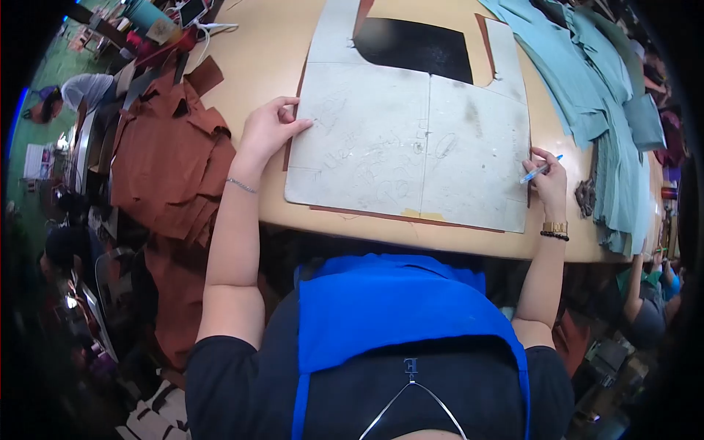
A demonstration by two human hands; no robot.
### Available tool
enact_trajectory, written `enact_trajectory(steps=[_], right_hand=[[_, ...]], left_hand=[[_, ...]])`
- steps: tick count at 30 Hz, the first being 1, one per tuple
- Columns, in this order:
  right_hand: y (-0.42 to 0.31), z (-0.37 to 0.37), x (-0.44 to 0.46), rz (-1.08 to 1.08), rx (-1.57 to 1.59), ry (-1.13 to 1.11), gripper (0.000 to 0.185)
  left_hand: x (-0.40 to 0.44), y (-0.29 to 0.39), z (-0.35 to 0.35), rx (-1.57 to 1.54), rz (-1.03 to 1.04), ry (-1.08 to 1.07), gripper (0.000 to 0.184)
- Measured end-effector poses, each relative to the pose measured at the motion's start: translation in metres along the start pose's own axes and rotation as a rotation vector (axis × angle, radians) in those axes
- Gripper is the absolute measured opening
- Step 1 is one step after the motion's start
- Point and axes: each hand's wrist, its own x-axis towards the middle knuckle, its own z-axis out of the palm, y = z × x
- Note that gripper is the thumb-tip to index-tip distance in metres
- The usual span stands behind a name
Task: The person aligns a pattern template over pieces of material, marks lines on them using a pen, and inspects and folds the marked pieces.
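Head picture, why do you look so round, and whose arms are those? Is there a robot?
No robot here! These are a person's own bare arms. The camera sits on their head and looks down, so the picture seems round and bendy.

On the table lies a big pale board with an opening at the far side. Something black shows there, and reddish-brown material peeks out underneath. Blue-green material lies on the right.

The left hand has its thumb on the board's edge. The right hand holds a pen beside the other edge.
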Motion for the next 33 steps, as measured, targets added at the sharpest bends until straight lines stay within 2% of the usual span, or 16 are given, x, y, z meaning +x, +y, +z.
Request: enact_trajectory(steps=[4, 8, 10, 11, 13, 16, 18, 21, 27, 33], right_hand=[[-0.004, 0.000, -0.001, 0.038, 0.083, -0.023, 0.039], [-0.004, -0.001, -0.003, -0.029, 0.119, -0.022, 0.038], [-0.010, -0.002, -0.003, -0.118, 0.066, 0.031, 0.038], [-0.021, -0.003, -0.003, -0.098, 0.190, 0.077, 0.038], [-0.044, 0.005, -0.002, -0.063, 0.445, 0.140, 0.042], [-0.066, 0.028, 0.011, -0.140, 0.616, 0.083, 0.047], [-0.074, 0.050, 0.026, -0.271, 0.537, 0.032, 0.045], [-0.094, 0.085, 0.038, -0.331, 0.540, -0.023, 0.033], [-0.120, 0.132, 0.054, -0.333, 0.605, -0.066, 0.013], [-0.123, 0.162, 0.072, -0.481, 0.458, -0.065, 0.012]], left_hand=[[-0.005, 0.011, -0.005, 0.016, -0.007, 0.010, 0.052], [0.002, -0.001, -0.002, 0.020, 0.031, -0.006, 0.052], [0.002, 0.020, -0.002, 0.180, 0.007, 0.062, 0.052], [0.001, 0.045, 0.000, 0.271, -0.023, 0.106, 0.049], [0.012, 0.074, 0.017, 0.283, 0.159, 0.114, 0.048], [0.036, 0.108, 0.055, 0.319, 0.422, 0.050, 0.045], [0.053, 0.133, 0.077, 0.393, 0.540, -0.043, 0.045], [0.074, 0.142, 0.100, 0.475, 0.626, -0.105, 0.050], [0.081, 0.155, 0.099, 0.523, 0.513, -0.240, 0.049], [0.080, 0.153, 0.098, 0.521, 0.532, -0.242, 0.049]])
